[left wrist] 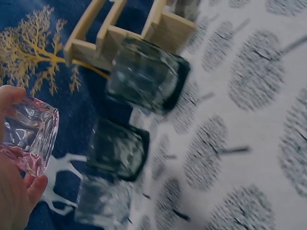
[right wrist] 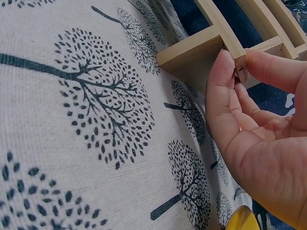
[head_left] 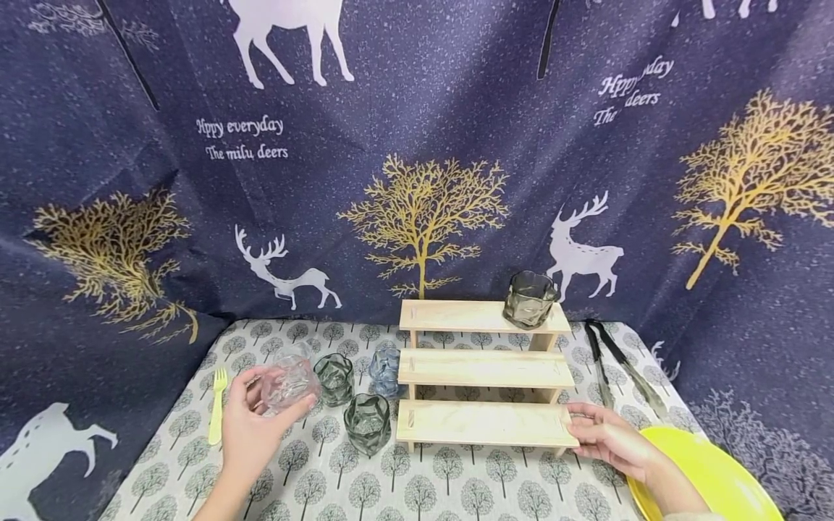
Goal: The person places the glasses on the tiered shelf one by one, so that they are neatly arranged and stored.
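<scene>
My left hand (head_left: pixel 253 427) grips a pink-tinted clear glass (head_left: pixel 289 382) above the left part of the cloth, thumb on its near side. In the left wrist view the same pink glass (left wrist: pixel 32 136) shows partly cut off by the frame edge. My right hand (head_left: pixel 615 443) pinches the right end of the lowest board of a three-tier wooden stand (head_left: pixel 482 423); the right wrist view shows thumb and forefinger on the board's corner (right wrist: pixel 235 52). Two dark green glasses (head_left: pixel 368 428) stand between the left hand and the stand. On the top board sits a smoky grey glass (head_left: pixel 529 300).
A blue glass (head_left: pixel 386 369) stands against the stand's left side. Behind the pink glass, a clear glass (head_left: pixel 296 352) is partly hidden. A yellow fork (head_left: pixel 217 407) lies far left. Black-handled tongs (head_left: pixel 612 365) and a yellow plate (head_left: pixel 710 474) are at right. A printed curtain hangs behind.
</scene>
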Demonstrator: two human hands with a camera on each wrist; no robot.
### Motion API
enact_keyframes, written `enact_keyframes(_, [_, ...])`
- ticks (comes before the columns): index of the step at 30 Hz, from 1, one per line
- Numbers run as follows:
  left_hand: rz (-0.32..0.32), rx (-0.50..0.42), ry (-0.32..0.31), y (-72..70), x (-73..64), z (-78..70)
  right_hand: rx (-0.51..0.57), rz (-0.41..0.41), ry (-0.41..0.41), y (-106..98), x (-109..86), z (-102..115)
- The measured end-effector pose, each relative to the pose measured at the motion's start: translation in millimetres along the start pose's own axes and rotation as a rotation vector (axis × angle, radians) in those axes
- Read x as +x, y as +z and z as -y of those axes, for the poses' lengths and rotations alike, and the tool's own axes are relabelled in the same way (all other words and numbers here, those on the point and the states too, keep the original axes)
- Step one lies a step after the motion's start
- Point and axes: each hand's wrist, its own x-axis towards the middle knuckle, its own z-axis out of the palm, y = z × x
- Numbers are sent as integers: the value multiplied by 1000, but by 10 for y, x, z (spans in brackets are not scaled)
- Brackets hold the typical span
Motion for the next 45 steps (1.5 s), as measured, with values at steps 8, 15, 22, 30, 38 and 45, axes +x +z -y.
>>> enact_keyframes(8, [100,-27,64,211,106,-292,15,20,1,0,9,-6])
enact_keyframes(15, [156,-45,140,543,245,-511,14,-13,33,25,-6,26])
enact_keyframes(22, [208,-75,227,935,361,-718,18,1,18,20,-16,27])
enact_keyframes(30, [294,-120,259,1342,446,-973,33,20,9,-3,-2,7])
enact_keyframes(38, [318,-65,269,1742,495,-1102,33,13,24,9,-10,38])
enact_keyframes(45, [338,-40,256,2032,490,-1115,20,-1,32,25,-12,40])
